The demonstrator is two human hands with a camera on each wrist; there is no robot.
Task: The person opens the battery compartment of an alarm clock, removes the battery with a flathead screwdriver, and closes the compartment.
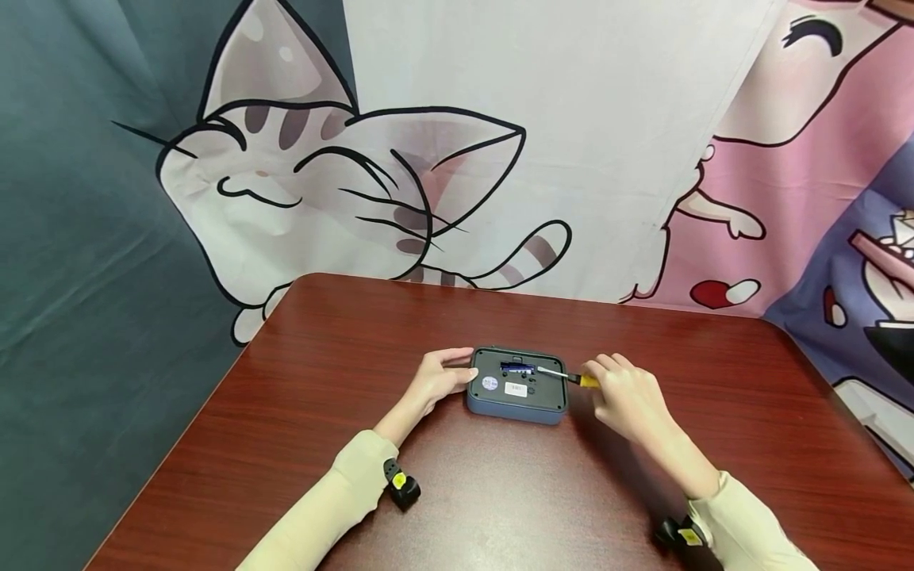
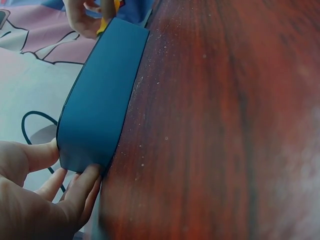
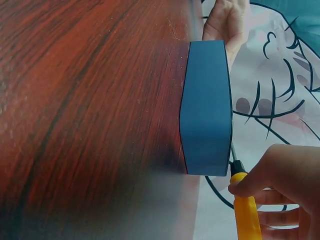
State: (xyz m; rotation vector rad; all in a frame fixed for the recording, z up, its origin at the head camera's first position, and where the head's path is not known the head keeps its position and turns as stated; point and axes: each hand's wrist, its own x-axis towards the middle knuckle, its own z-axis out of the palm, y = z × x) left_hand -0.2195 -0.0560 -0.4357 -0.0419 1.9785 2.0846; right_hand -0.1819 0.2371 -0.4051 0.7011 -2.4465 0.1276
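Observation:
A blue box-shaped device [image 1: 516,410] lies on the table with its dark back panel facing up. The panel bears a round sticker [image 1: 489,383], a white label [image 1: 516,389] and a recess with something dark blue in it. At the device's left end, my left hand [image 1: 444,377] holds it, thumb at the upper edge and fingers against the side. My right hand [image 1: 628,396] grips the yellow handle of a screwdriver [image 3: 246,215]. Its metal shaft reaches in over the right of the panel, the tip close beside the recess. In the left wrist view, the device [image 2: 102,90] hides the shaft.
The reddish-brown wooden table [image 1: 357,317] runs beneath both arms. Behind it hangs a cloth with a cartoon cat [image 1: 307,206] and other figures. A black wrist camera [image 1: 403,488] sits on the left sleeve, another [image 1: 681,535] on the right.

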